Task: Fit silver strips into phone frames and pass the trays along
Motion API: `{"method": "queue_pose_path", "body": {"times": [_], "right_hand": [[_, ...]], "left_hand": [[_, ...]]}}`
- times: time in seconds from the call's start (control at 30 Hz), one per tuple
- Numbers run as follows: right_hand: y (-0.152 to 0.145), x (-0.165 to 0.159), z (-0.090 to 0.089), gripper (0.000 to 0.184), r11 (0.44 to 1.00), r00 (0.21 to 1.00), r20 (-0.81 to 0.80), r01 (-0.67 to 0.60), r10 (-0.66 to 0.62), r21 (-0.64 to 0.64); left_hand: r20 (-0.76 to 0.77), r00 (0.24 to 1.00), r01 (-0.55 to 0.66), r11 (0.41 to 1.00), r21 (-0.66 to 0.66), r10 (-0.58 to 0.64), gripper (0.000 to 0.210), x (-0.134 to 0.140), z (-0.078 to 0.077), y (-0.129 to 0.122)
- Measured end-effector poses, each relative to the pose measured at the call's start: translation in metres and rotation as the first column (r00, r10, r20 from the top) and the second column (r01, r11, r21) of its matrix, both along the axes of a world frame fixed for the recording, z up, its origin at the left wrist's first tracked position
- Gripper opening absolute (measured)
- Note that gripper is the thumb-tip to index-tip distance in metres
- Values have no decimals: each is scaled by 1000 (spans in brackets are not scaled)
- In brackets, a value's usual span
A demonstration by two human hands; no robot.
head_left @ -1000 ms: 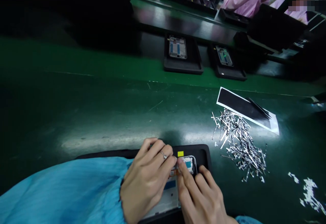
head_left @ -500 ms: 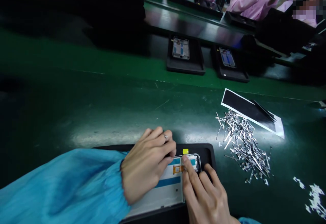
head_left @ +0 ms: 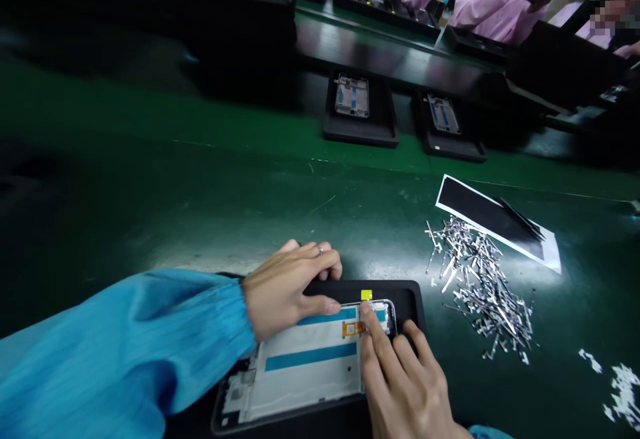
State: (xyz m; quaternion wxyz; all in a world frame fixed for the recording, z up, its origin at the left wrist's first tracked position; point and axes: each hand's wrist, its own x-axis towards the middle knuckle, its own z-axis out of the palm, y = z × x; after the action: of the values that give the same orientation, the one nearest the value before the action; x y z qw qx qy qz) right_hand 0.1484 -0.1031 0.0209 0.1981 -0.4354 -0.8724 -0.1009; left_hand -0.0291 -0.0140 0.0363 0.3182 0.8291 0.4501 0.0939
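Left hand (head_left: 295, 286), thumb and fingers apart, beside right hand (head_left: 407, 379), grip unclear, fingertip on phone (head_left: 310, 386); light pressure should spare the orange ribbon (head_left: 351, 329).

Left hand (head_left: 287, 287) shifted, more phone frame (head_left: 310, 386) showing

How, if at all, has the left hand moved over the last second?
Yes. Judged against the yellow tab, the left hand has moved left and farther up the picture.
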Motion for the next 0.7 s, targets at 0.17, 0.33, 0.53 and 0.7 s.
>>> {"method": "queue_pose_path", "body": {"times": [0.17,0.33,0.53,0.7], "right_hand": [[-3,4,-4,28,1000,1000,13,-28,28,6],[-3,3,-4,28,999,999,29,-20,19,45],[-2,-1,-2,27,998,999,49,-22,18,63],[-1,1,-1,30,998,999,36,-1,-2,64]], "left_hand": [[40,999,4,999,50,-6,6,-4,-2,-1],[-60,998,-15,999,52,18,12,-2,0,-7],[-99,995,-12,985,173,29,11,2,1,-12],[-167,984,119,930,347,-64,27,-40,-2,-4]]}}
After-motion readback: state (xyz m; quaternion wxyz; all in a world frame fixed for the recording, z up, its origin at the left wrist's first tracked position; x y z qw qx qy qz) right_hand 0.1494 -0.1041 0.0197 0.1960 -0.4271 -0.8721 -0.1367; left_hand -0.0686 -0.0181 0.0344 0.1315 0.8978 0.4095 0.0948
